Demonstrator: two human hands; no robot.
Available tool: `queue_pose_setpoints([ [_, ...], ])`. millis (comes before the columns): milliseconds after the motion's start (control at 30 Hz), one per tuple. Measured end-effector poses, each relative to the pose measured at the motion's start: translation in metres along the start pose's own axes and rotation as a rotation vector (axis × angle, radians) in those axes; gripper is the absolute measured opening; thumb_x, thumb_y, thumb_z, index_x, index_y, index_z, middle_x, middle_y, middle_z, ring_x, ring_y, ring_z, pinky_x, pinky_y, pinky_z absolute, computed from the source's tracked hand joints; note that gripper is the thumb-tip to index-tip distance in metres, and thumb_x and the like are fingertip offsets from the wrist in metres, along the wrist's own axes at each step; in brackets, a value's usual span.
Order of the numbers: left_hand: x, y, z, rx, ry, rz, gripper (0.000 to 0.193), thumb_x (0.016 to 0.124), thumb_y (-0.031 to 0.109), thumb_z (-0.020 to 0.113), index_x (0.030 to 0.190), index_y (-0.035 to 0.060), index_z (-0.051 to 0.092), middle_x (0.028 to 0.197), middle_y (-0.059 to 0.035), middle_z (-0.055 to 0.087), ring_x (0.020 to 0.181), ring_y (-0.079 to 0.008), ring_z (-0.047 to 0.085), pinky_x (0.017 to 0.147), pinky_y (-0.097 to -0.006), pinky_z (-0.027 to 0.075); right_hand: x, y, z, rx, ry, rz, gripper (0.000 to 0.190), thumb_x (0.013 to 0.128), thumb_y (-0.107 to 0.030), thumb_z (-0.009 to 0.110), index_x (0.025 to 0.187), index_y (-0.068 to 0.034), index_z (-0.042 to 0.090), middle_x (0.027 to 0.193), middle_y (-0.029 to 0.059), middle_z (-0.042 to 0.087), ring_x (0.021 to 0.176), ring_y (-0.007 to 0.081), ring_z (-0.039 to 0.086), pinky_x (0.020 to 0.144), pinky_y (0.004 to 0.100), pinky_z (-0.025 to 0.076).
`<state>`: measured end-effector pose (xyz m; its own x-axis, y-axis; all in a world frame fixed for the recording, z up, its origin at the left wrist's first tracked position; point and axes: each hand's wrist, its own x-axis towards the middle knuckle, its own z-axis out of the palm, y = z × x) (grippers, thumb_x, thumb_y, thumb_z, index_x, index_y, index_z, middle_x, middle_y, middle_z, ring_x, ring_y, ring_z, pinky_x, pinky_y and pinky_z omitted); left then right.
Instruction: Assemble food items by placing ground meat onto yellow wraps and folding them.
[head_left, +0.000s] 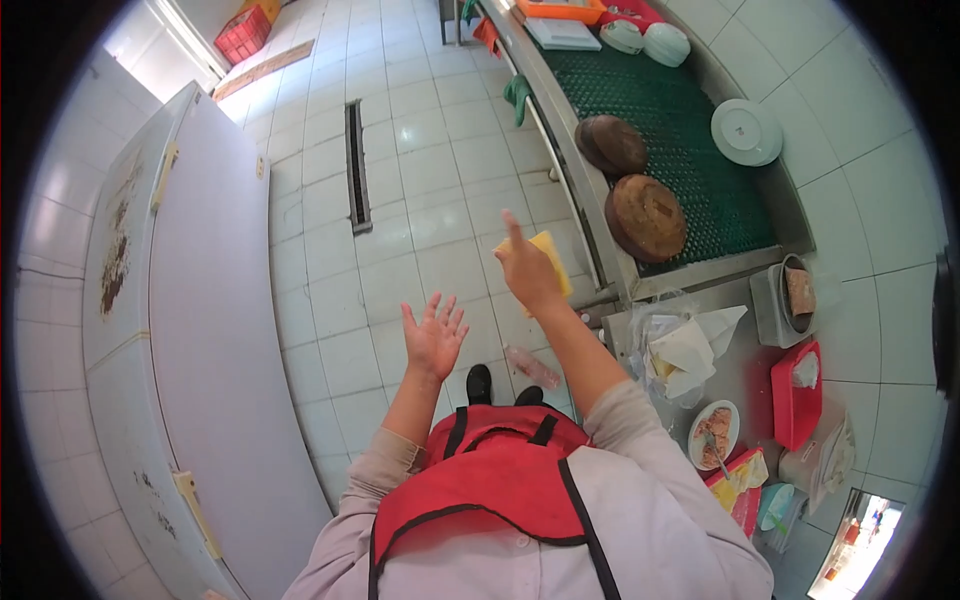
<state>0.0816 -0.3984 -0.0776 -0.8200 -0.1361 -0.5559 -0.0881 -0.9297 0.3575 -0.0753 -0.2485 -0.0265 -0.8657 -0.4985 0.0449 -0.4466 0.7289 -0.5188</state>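
Note:
My left hand (435, 339) is raised above the tiled floor, palm up and fingers spread, with nothing in it. My right hand (527, 271) points forward with the index finger. Its other fingers are curled around a yellow cloth (553, 259), which shows along the hand's right side. Both hands are in the air in front of my red apron (480, 495). To the right of my right hand is the edge of a metal sink counter, where two round brown wooden blocks (646, 217) lie on a green perforated mat (675, 127).
White chest freezers (210, 300) line the left side. A floor drain (358, 165) runs ahead, and a plastic bottle (532, 366) lies by my shoes. The right counter holds a plate of minced food (714, 435), plastic bags (675, 352), a red basin (796, 397) and stacked white plates (745, 133).

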Motion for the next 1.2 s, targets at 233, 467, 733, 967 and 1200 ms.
queue_pose_setpoints([
  [233, 0.013, -0.026, 0.059, -0.144, -0.492, -0.314, 0.097, 0.087, 0.082, 0.036, 0.149, 0.0079, 0.036, 0.153, -0.0172, 0.039, 0.140, -0.0348, 0.039, 0.118, -0.0509, 0.025, -0.037, -0.008, -0.078, 0.648, 0.217, 0.173, 0.072, 0.093, -0.022, 0.067, 0.152, -0.013, 0.026, 0.118, 0.0234, 0.062, 0.102, 0.0316, 0.064, 0.088, 0.0401, 0.049],
  [467, -0.001, -0.051, 0.133, 0.295, -0.597, -0.335, 0.060, 0.099, 0.045, 0.052, 0.142, 0.0044, 0.042, 0.134, -0.0163, 0.057, 0.121, -0.0323, 0.058, 0.102, -0.0491, 0.048, -0.116, 0.032, -0.125, 1.131, 0.134, 0.411, 0.082, 0.096, -0.021, 0.065, 0.157, -0.013, 0.010, 0.123, 0.0182, 0.062, 0.112, 0.0241, 0.060, 0.097, 0.0376, 0.046],
  [733, -0.043, -0.132, 0.196, 0.336, -0.701, -0.521, 0.047, 0.099, 0.018, 0.057, 0.140, 0.0039, 0.042, 0.135, -0.0139, 0.056, 0.121, -0.0306, 0.059, 0.099, -0.0458, 0.052, -0.232, 0.053, -0.185, 1.278, 0.460, 0.317, 0.091, 0.092, -0.007, 0.068, 0.157, -0.012, 0.004, 0.121, 0.0129, 0.059, 0.111, 0.0181, 0.057, 0.099, 0.0333, 0.045],
  [967, -0.102, -0.199, 0.264, 0.038, -1.204, -0.757, 0.086, 0.092, 0.057, 0.056, 0.153, 0.0047, 0.026, 0.155, -0.0148, 0.036, 0.140, -0.0346, 0.040, 0.116, -0.0543, 0.031, -0.329, 0.038, -0.307, 0.991, 0.680, 0.241, 0.094, 0.085, -0.007, 0.075, 0.156, -0.013, 0.013, 0.097, 0.0060, 0.059, 0.090, 0.0132, 0.058, 0.081, 0.0281, 0.047],
  [1200, -0.122, -0.305, 0.252, 0.044, -1.056, -1.196, 0.093, 0.088, 0.059, 0.062, 0.156, 0.0074, 0.023, 0.157, -0.0156, 0.033, 0.142, -0.0340, 0.038, 0.115, -0.0508, 0.032, -0.412, 0.092, -0.332, 0.496, 0.378, 0.501, 0.086, 0.085, -0.009, 0.075, 0.153, -0.013, 0.022, 0.097, 0.0075, 0.063, 0.085, 0.0131, 0.060, 0.079, 0.0268, 0.048],
])
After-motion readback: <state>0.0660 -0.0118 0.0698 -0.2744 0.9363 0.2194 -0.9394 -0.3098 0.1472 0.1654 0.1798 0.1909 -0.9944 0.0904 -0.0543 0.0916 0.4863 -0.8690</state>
